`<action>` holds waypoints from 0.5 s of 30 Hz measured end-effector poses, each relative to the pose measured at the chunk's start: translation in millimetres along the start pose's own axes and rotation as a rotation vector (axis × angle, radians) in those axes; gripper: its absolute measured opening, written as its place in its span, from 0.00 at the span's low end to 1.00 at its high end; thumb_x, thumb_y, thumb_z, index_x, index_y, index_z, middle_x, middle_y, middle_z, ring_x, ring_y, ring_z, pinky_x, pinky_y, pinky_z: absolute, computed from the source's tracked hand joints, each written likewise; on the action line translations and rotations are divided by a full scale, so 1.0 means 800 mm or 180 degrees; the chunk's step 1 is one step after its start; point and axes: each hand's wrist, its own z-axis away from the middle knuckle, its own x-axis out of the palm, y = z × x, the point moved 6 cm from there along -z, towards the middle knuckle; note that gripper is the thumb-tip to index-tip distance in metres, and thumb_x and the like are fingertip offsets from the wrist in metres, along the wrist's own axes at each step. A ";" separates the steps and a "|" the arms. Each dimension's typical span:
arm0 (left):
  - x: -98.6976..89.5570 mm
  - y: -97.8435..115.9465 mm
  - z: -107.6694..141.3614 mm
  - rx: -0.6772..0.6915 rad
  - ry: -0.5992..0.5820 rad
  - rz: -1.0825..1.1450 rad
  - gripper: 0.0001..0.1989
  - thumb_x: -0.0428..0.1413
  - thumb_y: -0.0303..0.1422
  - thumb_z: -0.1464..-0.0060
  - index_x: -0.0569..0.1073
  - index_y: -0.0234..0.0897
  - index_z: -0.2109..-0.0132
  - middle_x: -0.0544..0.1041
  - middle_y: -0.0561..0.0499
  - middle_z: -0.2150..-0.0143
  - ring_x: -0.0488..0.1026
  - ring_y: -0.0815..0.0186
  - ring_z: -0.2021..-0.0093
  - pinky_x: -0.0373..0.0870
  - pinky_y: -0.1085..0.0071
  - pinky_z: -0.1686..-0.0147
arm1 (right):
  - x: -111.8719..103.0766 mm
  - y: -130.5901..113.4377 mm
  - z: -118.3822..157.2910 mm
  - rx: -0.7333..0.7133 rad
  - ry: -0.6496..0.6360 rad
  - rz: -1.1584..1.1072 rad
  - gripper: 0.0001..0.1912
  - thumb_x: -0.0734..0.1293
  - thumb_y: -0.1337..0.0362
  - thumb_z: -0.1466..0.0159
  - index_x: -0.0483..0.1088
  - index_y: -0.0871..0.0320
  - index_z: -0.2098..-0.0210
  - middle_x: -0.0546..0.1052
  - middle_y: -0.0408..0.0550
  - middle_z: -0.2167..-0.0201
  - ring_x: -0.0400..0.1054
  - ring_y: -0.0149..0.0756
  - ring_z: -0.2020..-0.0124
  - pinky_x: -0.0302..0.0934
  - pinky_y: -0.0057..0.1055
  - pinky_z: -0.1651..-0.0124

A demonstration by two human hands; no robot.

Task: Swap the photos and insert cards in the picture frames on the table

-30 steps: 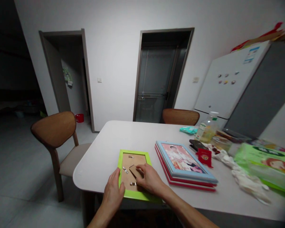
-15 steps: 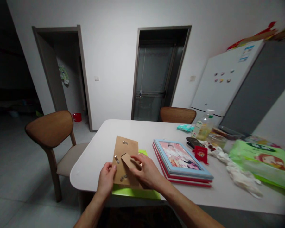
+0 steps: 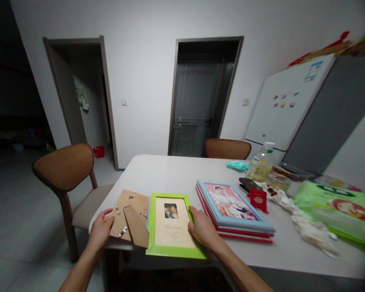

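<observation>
A brown picture-frame backing board (image 3: 136, 202) with metal clips and a fold-out stand leg lies tilted at the table's front left. My left hand (image 3: 101, 228) grips its left edge, thumb on top. Right beside the board lies a lime-green picture frame (image 3: 151, 227), face up, holding a cream sheet with a small photo. My right hand (image 3: 203, 228) has its fingers closed on the frame's right edge. Close to that hand is a stack of picture frames (image 3: 231, 202), a light blue one on top and red ones below.
On the white table (image 3: 167, 170), further right, are a black wallet-like item (image 3: 248, 184), a red booklet (image 3: 258, 199), a plastic bottle (image 3: 260, 162), crumpled tissues (image 3: 312, 229) and a green tissue pack (image 3: 337, 207). A wooden chair (image 3: 65, 166) stands left, another chair (image 3: 228, 149) behind.
The backing board has moved left off the green frame with my left hand, uncovering the frame's front. My right hand has left the board's stand leg and now holds the frame's right edge.
</observation>
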 end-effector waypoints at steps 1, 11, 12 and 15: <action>-0.003 -0.001 -0.002 0.0026 0.0024 -0.0103 0.13 0.48 0.30 0.56 0.63 0.35 0.59 0.74 0.54 0.77 0.73 0.66 0.78 0.66 0.74 0.79 | 0.000 0.002 -0.002 0.0049 -0.0004 -0.0018 0.28 0.57 0.71 0.50 0.56 0.66 0.48 0.70 0.58 0.63 0.65 0.40 0.61 0.54 0.31 0.58; 0.011 0.038 0.026 0.1087 0.0363 -0.1012 0.20 0.51 0.32 0.60 0.64 0.36 0.56 0.65 0.45 0.49 0.56 0.55 0.45 0.49 0.59 0.45 | -0.012 -0.001 0.006 0.0724 -0.0400 -0.3097 0.36 0.54 0.70 0.52 0.42 0.62 0.43 0.72 0.45 0.75 0.66 0.32 0.79 0.59 0.27 0.75; 0.024 0.046 0.037 0.1204 0.0306 -0.1030 0.20 0.50 0.32 0.60 0.64 0.35 0.55 0.64 0.44 0.48 0.55 0.57 0.44 0.48 0.60 0.44 | -0.016 -0.007 0.010 0.0802 -0.0474 -0.3520 0.37 0.54 0.70 0.52 0.40 0.61 0.42 0.71 0.43 0.77 0.65 0.31 0.81 0.58 0.26 0.77; 0.081 0.075 0.086 0.1653 -0.0261 -0.1098 0.21 0.49 0.32 0.57 0.63 0.32 0.52 0.64 0.42 0.47 0.57 0.58 0.45 0.51 0.60 0.45 | -0.031 -0.030 0.016 0.0843 -0.0546 -0.4417 0.41 0.57 0.71 0.54 0.37 0.56 0.42 0.70 0.40 0.78 0.61 0.27 0.85 0.56 0.24 0.80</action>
